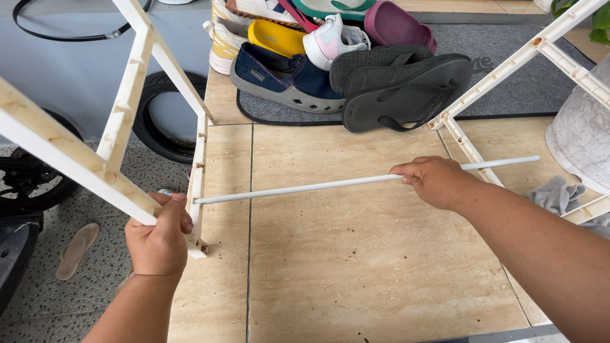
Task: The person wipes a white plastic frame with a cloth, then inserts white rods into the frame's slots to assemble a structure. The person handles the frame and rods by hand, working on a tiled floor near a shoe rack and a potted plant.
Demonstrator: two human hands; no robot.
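The left hand [159,238] has its grip closed around one white frame [130,89] by its lower bar. One thin white rod [305,187] spans from it to the right hand [435,180], gripped tight, before a second frame [508,67].

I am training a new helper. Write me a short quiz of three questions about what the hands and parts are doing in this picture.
1. True or false: the right hand grips the thin white rod.
2. What does the left hand hold?
A. a sandal
B. the white side frame
C. a cloth
3. Fill in: the pile of shoes lies partly on a grey ____.

Key:
1. True.
2. B; the rod's left end meets this frame beside the hand.
3. Mat.
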